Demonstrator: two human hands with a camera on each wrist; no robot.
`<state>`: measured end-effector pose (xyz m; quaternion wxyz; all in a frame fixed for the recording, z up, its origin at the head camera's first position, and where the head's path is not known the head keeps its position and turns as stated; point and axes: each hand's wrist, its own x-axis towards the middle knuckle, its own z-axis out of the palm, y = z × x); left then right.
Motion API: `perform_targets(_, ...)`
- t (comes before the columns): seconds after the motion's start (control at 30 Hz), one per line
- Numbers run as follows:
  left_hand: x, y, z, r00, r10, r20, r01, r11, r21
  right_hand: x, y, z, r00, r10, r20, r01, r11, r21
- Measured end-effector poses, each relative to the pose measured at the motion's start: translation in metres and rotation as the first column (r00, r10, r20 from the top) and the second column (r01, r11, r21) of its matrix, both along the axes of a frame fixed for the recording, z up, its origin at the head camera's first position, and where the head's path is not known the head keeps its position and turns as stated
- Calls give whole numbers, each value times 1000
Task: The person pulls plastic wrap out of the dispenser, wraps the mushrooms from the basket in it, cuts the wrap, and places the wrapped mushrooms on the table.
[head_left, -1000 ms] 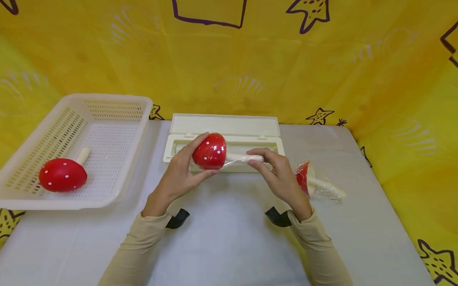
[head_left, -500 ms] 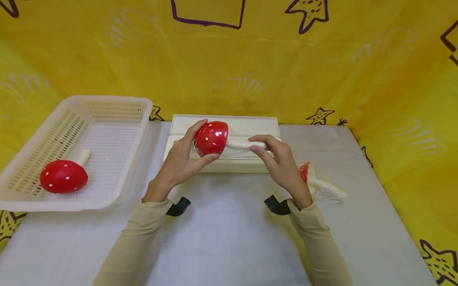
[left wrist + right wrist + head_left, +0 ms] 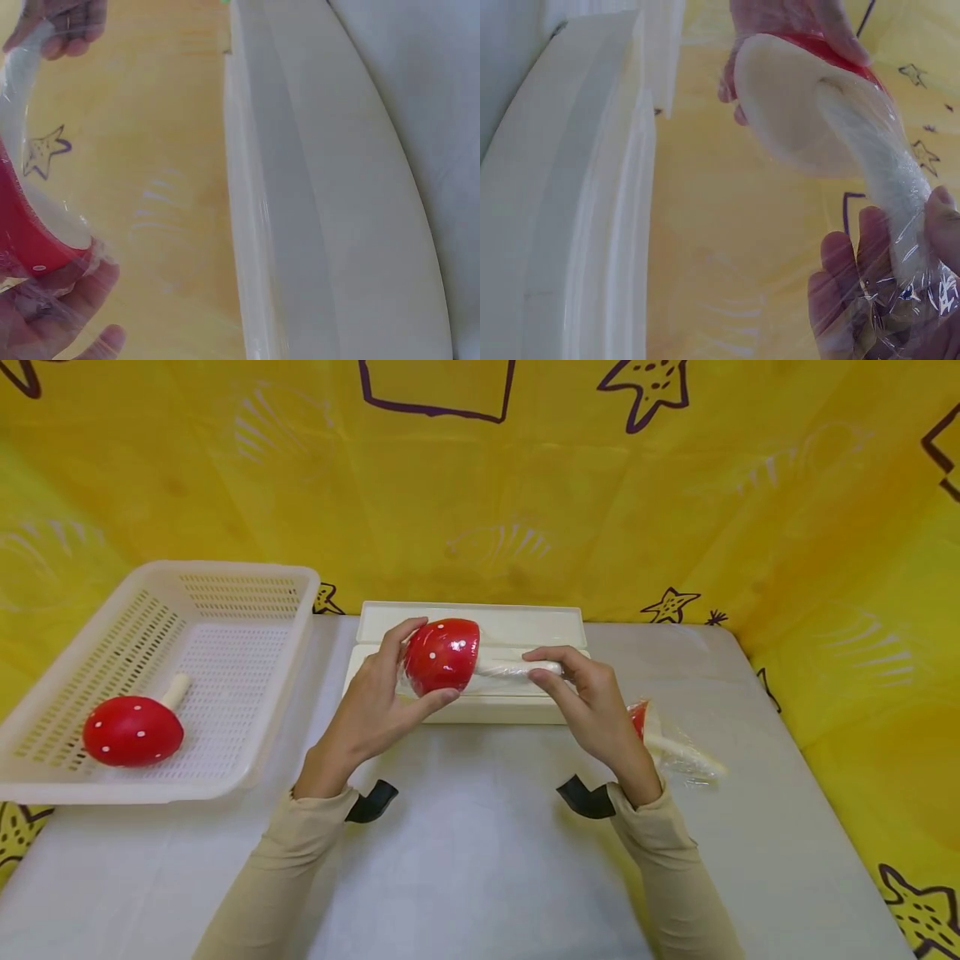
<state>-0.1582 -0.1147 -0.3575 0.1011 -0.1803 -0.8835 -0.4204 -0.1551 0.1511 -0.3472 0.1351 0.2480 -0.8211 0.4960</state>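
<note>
A toy mushroom (image 3: pixel 441 657) with a white-dotted red cap and pale stem is wrapped in clear plastic. It lies sideways between both hands, above a cream box (image 3: pixel 480 710) whose lid (image 3: pixel 528 625) is flipped back. My left hand (image 3: pixel 367 710) grips the cap, thumb at the front and fingers behind. With thumb and fingers my right hand (image 3: pixel 588 706) pinches the stem's end. Loose wrap bunches around the right hand's fingers (image 3: pixel 840 259) in the right wrist view, where the pale underside of the cap also shows. The mushroom hides much of the box's inside.
At the left stands a white slotted basket (image 3: pixel 288 643) with an unwrapped toy mushroom (image 3: pixel 133 732) in it. A second plastic-wrapped mushroom (image 3: pixel 686 756) lies right of the box, partly behind the right wrist. A yellow patterned cloth (image 3: pixel 480 502) hangs behind the table.
Both hands have carried the wrapped mushroom slightly up and away, so it overlaps more of the box and lid. In the last half second it has dipped slightly. Basket and box stay put.
</note>
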Motion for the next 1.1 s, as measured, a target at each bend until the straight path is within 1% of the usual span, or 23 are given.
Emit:
perform_targets(0.07,4,-1,0,1000,5,16,-5,1000,-19,3,1,0,999,-2,40,2,1000,22)
perform_targets(0.17,11,-1,-2,1000,-18,17,19,998,-56,9,6,-2,993,-3,115,-6,997,77)
perform_targets(0.33,21,-3,-9,994,-104,10,105,989,-100,18,16,-12,970,61,237,-97,985,144)
perform_targets(0.47,27,-4,-19,989,-145,36,149,980,-136,20,21,-22,945,129,301,-189,966,179)
perform_targets(0.57,30,-5,-26,986,-155,55,162,969,-188,19,24,-28,921,186,342,-263,944,197)
perform_targets(0.77,35,-4,-40,983,-168,75,182,944,-276,15,28,-40,860,270,434,-400,884,241)
perform_targets(0.9,36,0,-47,983,-172,61,183,926,-330,9,28,-51,826,297,480,-452,857,247)
perform_targets(0.97,36,2,-51,984,-172,49,178,919,-353,6,27,-58,810,298,506,-467,848,249)
perform_targets(1.03,36,3,-55,985,-171,36,172,912,-373,3,26,-66,802,299,517,-476,842,252)
perform_targets(1.1,36,4,-58,984,-175,22,171,911,-375,0,25,-72,806,292,515,-473,841,264)
